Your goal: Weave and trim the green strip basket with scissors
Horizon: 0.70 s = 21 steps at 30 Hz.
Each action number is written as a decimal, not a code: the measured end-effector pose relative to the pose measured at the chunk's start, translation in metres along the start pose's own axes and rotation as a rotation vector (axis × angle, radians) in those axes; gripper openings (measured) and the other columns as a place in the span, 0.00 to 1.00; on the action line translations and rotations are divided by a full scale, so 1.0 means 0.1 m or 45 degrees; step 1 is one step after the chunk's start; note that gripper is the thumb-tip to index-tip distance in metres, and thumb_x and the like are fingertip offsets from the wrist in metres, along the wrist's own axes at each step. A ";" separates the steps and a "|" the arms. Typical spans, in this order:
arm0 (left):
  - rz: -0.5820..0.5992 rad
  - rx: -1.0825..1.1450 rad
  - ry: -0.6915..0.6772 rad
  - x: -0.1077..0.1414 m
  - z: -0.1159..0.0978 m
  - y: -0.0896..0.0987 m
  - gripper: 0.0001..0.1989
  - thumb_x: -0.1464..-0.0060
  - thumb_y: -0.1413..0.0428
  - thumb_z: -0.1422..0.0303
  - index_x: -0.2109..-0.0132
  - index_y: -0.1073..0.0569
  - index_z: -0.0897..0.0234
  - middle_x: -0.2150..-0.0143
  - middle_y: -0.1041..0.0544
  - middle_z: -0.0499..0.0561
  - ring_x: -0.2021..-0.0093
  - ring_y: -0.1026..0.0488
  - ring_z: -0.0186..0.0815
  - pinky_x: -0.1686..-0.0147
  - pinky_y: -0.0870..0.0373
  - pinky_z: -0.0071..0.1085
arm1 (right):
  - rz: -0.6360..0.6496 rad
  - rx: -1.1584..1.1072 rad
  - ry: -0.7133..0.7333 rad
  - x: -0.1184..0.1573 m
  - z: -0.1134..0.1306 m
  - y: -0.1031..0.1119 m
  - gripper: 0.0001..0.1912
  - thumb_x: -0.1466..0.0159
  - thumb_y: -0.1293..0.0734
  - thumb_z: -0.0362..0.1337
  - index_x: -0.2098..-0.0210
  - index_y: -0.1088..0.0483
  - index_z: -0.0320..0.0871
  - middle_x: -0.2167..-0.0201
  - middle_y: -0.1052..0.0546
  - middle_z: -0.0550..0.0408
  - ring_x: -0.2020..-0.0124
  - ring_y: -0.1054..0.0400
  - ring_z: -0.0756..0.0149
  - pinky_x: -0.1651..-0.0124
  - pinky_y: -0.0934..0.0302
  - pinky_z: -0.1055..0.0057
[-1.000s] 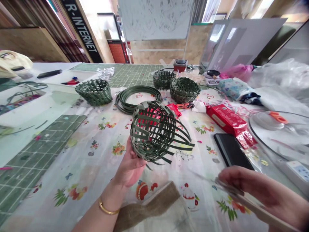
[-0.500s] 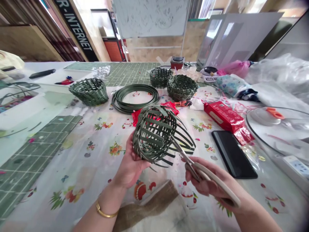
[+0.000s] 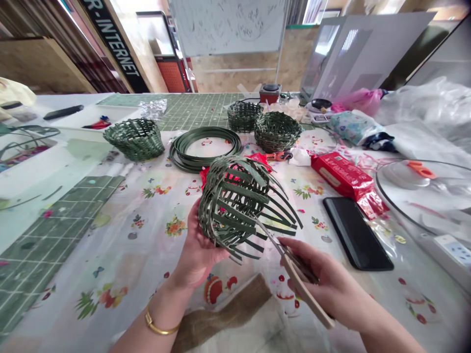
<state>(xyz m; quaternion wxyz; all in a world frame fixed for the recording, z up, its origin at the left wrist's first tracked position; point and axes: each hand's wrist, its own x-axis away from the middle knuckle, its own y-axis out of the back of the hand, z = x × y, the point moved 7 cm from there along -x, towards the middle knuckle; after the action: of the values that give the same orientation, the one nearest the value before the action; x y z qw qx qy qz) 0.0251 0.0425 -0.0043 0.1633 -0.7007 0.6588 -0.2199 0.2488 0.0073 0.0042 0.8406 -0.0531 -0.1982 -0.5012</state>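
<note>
A dark green woven basket [image 3: 213,215] is tilted on its side in my left hand [image 3: 198,250], whose thumb presses the near edge while the fingers are mostly hidden behind it. Loose strip ends fan out from the basket toward the right. My right hand [image 3: 316,274] grips a pair of scissors [image 3: 300,284] with beige handles. The scissors' blades point up and left, with their tips among the strips at the basket's opening. Whether the tips touch a strip I cannot tell.
Behind the basket lies a coil of green strip [image 3: 180,152]. Finished-looking baskets [image 3: 136,139] stand at the back left and back centre. To the right are a black phone [image 3: 356,233], a red packet [image 3: 342,174] and orange-handled scissors [image 3: 421,169]. A brown cloth [image 3: 235,309] lies in front.
My left hand has turned the basket slightly and shifted it left. The scissors have rotated in my right hand, their handles swinging left and down.
</note>
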 end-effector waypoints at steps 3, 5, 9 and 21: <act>-0.009 0.011 -0.001 0.00 -0.01 -0.01 0.47 0.71 0.29 0.75 0.44 0.36 0.36 0.45 0.28 0.39 0.53 0.28 0.35 0.58 0.29 0.29 | -0.022 0.056 0.004 0.01 0.01 0.03 0.28 0.38 0.34 0.41 0.39 0.41 0.48 0.65 0.29 0.55 0.67 0.35 0.67 0.63 0.35 0.70; -0.014 0.024 0.006 0.00 -0.01 -0.02 0.46 0.71 0.29 0.74 0.45 0.35 0.38 0.43 0.29 0.39 0.50 0.29 0.36 0.55 0.30 0.30 | -0.008 0.022 0.013 0.02 0.01 0.04 0.29 0.38 0.34 0.41 0.38 0.42 0.47 0.64 0.29 0.55 0.67 0.34 0.67 0.64 0.34 0.70; -0.051 0.039 -0.022 -0.02 -0.01 0.01 0.44 0.68 0.30 0.74 0.44 0.35 0.40 0.43 0.29 0.41 0.48 0.30 0.37 0.52 0.32 0.33 | -0.018 -0.017 0.078 0.06 0.04 0.10 0.30 0.39 0.33 0.41 0.38 0.42 0.47 0.60 0.28 0.52 0.62 0.32 0.64 0.62 0.34 0.70; -0.071 -0.111 -0.149 -0.01 -0.05 0.02 0.48 0.68 0.30 0.79 0.42 0.37 0.39 0.41 0.33 0.44 0.52 0.28 0.38 0.61 0.27 0.27 | -0.303 0.410 0.423 0.08 0.19 0.23 0.29 0.39 0.33 0.37 0.39 0.40 0.51 0.61 0.26 0.52 0.66 0.32 0.64 0.65 0.35 0.69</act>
<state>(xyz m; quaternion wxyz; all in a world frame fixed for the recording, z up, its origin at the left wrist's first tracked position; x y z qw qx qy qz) 0.0208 0.0436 -0.0008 0.1649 -0.7369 0.6372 -0.1541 0.2666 0.0177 0.0273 0.7945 0.1882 -0.1394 -0.5603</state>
